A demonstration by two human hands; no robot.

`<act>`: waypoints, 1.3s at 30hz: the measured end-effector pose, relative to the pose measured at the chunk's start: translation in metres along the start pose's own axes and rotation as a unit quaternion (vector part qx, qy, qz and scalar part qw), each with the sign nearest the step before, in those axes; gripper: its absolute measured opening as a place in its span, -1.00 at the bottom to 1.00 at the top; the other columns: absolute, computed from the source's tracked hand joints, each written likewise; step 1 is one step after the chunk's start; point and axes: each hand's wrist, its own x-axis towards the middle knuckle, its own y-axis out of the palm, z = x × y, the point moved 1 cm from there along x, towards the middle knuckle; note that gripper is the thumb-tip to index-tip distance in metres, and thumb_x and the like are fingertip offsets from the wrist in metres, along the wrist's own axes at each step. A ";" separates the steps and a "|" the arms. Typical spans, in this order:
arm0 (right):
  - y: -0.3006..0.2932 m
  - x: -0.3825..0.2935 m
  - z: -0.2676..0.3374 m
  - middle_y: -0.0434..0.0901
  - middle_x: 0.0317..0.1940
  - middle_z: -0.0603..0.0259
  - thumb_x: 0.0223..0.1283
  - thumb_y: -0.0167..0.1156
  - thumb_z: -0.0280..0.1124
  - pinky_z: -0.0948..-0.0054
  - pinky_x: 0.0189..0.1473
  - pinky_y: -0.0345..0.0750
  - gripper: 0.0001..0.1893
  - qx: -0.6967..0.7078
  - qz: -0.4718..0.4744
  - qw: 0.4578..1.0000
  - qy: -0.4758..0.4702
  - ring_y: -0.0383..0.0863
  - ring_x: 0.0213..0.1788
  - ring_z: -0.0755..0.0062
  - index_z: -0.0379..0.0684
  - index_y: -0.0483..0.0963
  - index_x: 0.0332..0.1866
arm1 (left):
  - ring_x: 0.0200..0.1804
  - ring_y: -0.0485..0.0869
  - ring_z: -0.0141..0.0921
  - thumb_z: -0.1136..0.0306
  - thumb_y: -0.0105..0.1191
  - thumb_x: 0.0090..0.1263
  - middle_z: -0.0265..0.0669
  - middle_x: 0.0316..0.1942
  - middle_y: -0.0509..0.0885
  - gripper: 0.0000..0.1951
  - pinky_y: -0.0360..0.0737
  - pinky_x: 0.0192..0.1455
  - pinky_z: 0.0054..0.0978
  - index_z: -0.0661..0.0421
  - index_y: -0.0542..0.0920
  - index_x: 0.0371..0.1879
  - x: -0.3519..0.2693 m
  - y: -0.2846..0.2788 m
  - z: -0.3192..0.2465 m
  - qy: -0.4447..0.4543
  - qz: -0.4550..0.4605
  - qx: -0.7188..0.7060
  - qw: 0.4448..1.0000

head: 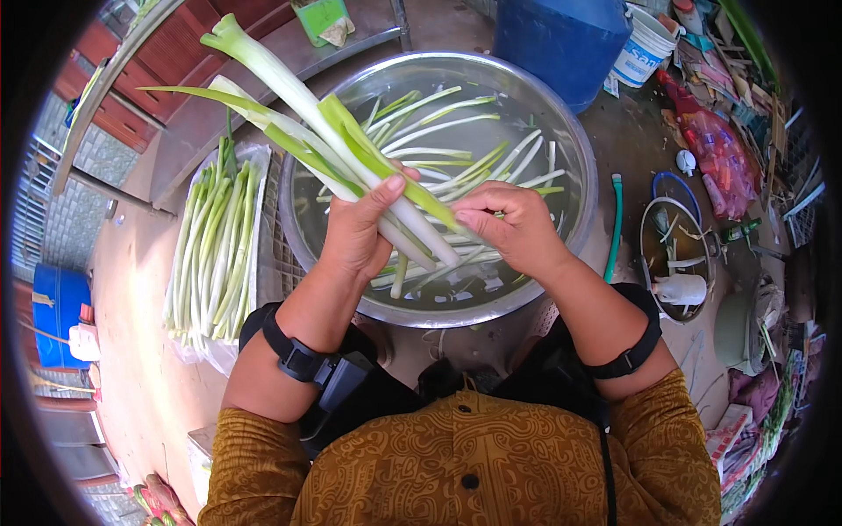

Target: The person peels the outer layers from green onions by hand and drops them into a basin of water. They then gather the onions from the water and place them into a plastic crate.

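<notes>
Several thick leek stalks (289,75) lie across my left hand (368,223), which grips them at their lower part over the basin. My right hand (506,220) pinches the lower end of a yellow-green outer leaf (418,194) that stands partly away from one stalk. Below both hands is a wide round metal basin (584,191) of water. Slim green and white stalks (441,128) float in it, spread mostly along the far side and the middle. My hands hide part of the floating stalks.
Left of the basin, a bundle of long green onions (214,243) lies on clear plastic in a tray. A blue barrel (559,49) and a white bucket (641,52) stand behind. At right are a green hose piece (616,227), a round tub (697,312) and a red net bag (720,158).
</notes>
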 end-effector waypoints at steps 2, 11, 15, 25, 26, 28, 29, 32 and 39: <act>-0.001 0.000 0.002 0.54 -0.45 0.18 0.01 0.20 -0.50 0.52 -0.33 0.45 -0.88 -0.022 -0.001 1.000 -0.003 0.54 -0.41 0.42 -0.27 0.56 -0.32 | -0.22 0.53 -0.39 0.38 0.21 0.11 -0.24 -0.26 0.56 -0.69 0.51 -0.10 -0.39 0.18 0.46 -0.21 0.000 -0.001 0.001 -0.005 0.003 0.004 1.000; 0.003 0.000 0.008 0.48 -0.52 0.19 -0.08 0.23 -0.47 0.48 -0.40 0.44 -0.86 -0.057 -0.034 0.997 -0.040 0.51 -0.47 0.37 -0.26 0.51 -0.38 | -0.19 0.55 -0.38 0.39 0.22 0.09 -0.22 -0.23 0.57 -0.68 0.51 -0.08 -0.40 0.18 0.46 -0.20 -0.001 0.001 0.006 -0.008 0.028 0.040 0.999; 0.007 0.001 0.010 0.48 -0.51 0.22 -0.15 0.29 -0.48 0.52 -0.40 0.44 -0.82 -0.089 -0.052 0.992 -0.078 0.49 -0.47 0.42 -0.25 0.52 -0.37 | -0.17 0.55 -0.38 0.39 0.23 0.09 -0.22 -0.22 0.56 -0.66 0.50 -0.07 -0.41 0.18 0.46 -0.18 -0.002 0.003 0.009 -0.017 0.056 0.061 0.996; 0.007 0.002 0.015 0.50 -0.58 0.15 -0.13 0.19 -0.33 0.28 -0.38 0.45 -0.84 -0.234 -0.031 0.971 -0.028 0.52 -0.47 0.14 -0.20 0.49 -0.57 | -0.16 0.55 -0.38 0.41 0.23 0.07 -0.23 -0.24 0.57 -0.66 0.47 -0.04 -0.42 0.20 0.47 -0.19 -0.005 0.008 0.016 -0.037 0.051 0.091 0.994; 0.007 0.002 0.016 0.50 -0.58 0.15 -0.13 0.19 -0.33 0.28 -0.38 0.45 -0.84 -0.233 -0.031 0.972 -0.027 0.52 -0.47 0.14 -0.20 0.49 -0.57 | -0.16 0.55 -0.39 0.42 0.23 0.07 -0.23 -0.26 0.58 -0.66 0.47 -0.05 -0.42 0.20 0.47 -0.19 -0.005 0.010 0.017 -0.033 0.047 0.103 0.993; 0.008 0.003 0.017 0.49 -0.59 0.12 -0.11 0.15 -0.36 0.25 -0.38 0.45 -0.85 -0.257 -0.031 0.965 -0.033 0.52 -0.48 0.11 -0.20 0.47 -0.61 | -0.17 0.55 -0.40 0.42 0.24 0.07 -0.24 -0.27 0.59 -0.66 0.47 -0.05 -0.43 0.20 0.47 -0.19 -0.006 0.011 0.018 -0.029 0.043 0.115 0.992; 0.009 0.004 0.017 0.49 -0.59 0.12 -0.11 0.15 -0.36 0.25 -0.38 0.45 -0.85 -0.257 -0.030 0.965 -0.032 0.52 -0.48 0.11 -0.20 0.47 -0.61 | -0.19 0.56 -0.42 0.46 0.23 0.08 -0.25 -0.29 0.60 -0.70 0.48 -0.08 -0.46 0.21 0.50 -0.21 -0.005 0.011 0.018 -0.028 0.039 0.110 0.993; 0.012 0.004 0.016 0.48 -0.60 0.12 -0.11 0.12 -0.39 0.23 -0.40 0.45 -0.87 -0.307 -0.049 0.949 -0.044 0.52 -0.50 0.12 -0.20 0.46 -0.62 | -0.22 0.57 -0.45 0.49 0.23 0.09 -0.26 -0.30 0.61 -0.74 0.49 -0.12 -0.49 0.23 0.53 -0.23 -0.005 0.012 0.020 -0.030 0.036 0.108 0.993; 0.009 0.008 0.010 0.50 -0.63 0.14 -0.19 0.16 -0.40 0.33 -0.43 0.47 -0.89 -0.200 -0.075 0.977 0.011 0.52 -0.55 0.19 -0.21 0.46 -0.62 | -0.19 0.56 -0.40 0.44 0.23 0.07 -0.25 -0.28 0.59 -0.69 0.48 -0.07 -0.43 0.19 0.49 -0.21 -0.005 0.008 0.021 -0.047 0.033 0.105 0.993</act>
